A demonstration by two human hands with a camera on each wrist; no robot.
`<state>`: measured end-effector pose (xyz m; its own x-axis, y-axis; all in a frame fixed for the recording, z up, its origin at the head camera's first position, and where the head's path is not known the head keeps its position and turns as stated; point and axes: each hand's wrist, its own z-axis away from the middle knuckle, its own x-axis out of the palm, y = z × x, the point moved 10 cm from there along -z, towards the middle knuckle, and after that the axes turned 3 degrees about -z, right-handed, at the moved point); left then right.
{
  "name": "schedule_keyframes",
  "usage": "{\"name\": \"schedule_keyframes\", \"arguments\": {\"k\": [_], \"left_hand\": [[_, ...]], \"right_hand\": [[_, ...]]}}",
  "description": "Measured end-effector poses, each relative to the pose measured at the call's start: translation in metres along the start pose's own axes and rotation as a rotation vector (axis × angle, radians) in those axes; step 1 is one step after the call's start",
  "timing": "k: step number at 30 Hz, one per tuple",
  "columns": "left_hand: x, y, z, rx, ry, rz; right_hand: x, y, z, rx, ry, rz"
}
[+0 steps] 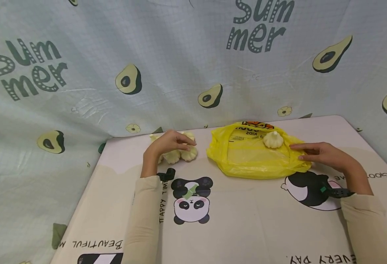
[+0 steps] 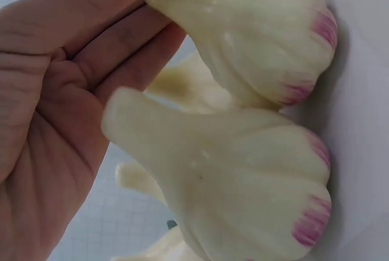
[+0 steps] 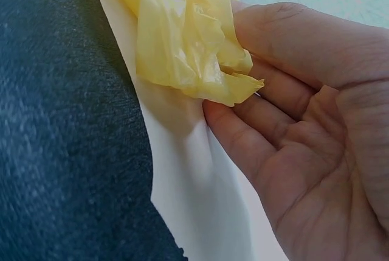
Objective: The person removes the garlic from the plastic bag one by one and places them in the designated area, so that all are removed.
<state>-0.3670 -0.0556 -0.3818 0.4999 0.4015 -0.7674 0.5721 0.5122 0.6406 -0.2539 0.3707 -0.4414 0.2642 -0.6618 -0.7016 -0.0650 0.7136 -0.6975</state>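
Note:
My left hand (image 1: 170,142) is over a cluster of pale garlic bulbs (image 1: 172,157) at the table's back left. In the left wrist view its thumb and fingers pinch the stem of one garlic bulb (image 2: 267,36), which has purple streaks at its base. Another bulb (image 2: 243,176) stands right beside it, and more show behind. At the right, a yellow plastic bag (image 1: 256,159) lies with its mouth spread, a single garlic bulb (image 1: 273,140) on it. My right hand (image 1: 328,156) holds the bag's right edge, its crumpled film (image 3: 194,48) between thumb and fingers.
A printed cloth (image 1: 167,110) with avocados hangs behind the table. The tabletop (image 1: 236,220) bears printed words, a panda (image 1: 191,209) and another dark-haired figure (image 1: 307,190). Camera bands sit on both wrists.

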Motion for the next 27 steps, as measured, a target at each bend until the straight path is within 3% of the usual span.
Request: {"name": "schedule_keyframes", "arguments": {"k": [6, 15, 21, 27], "left_hand": [[0.003, 0.019, -0.006, 0.061, -0.009, -0.055], [0.011, 0.074, -0.031, 0.224, -0.036, -0.214], [0.025, 0.099, -0.052, 0.342, -0.043, -0.170], [0.047, 0.108, -0.076, 0.379, -0.118, -0.092]], "right_hand": [[0.001, -0.001, 0.001, 0.003, -0.012, 0.003], [-0.001, -0.003, -0.002, 0.000, -0.020, 0.001], [0.004, 0.000, -0.004, 0.023, -0.034, -0.024], [0.006, 0.002, -0.004, 0.032, -0.038, -0.041]]}}
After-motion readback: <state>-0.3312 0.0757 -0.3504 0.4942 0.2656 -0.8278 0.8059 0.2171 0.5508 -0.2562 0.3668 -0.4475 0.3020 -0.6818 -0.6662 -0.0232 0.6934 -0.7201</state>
